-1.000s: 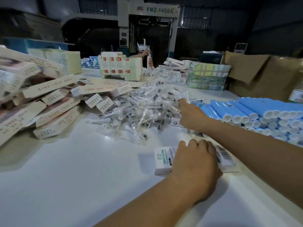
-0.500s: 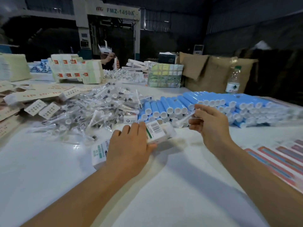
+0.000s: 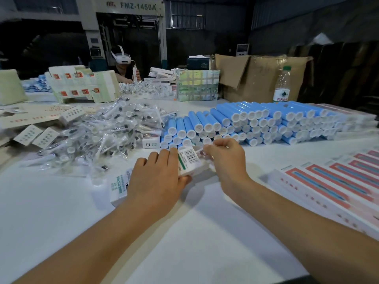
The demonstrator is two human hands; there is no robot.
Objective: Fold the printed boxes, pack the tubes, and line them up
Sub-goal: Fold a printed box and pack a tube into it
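Note:
My left hand [image 3: 155, 181] grips a long white printed box [image 3: 188, 160] with a barcode and green stripe, its right end lifted off the white table [image 3: 61, 222]. My right hand [image 3: 225, 158] pinches a small clear-wrapped item [image 3: 200, 150] at that end of the box; what it is stays blurred. Behind my hands lies a stack of blue tubes with white caps [image 3: 246, 124]. A heap of clear-bagged white pieces [image 3: 98, 132] spreads to the left. Finished boxes with red and blue print [image 3: 332, 187] lie in a row at the right.
Flat and folded box blanks [image 3: 30, 121] pile at the far left. A small white box [image 3: 151, 142] sits by the tubes. At the back stand printed carton stacks [image 3: 82, 85], a colourful box [image 3: 198, 85], brown cardboard [image 3: 256, 78], a water bottle [image 3: 282, 85] and another person wearing a headset [image 3: 125, 68].
My right hand left the bagged heap with a small wrapped item and came to the box's right end. My left hand lifted that end. The view swung right.

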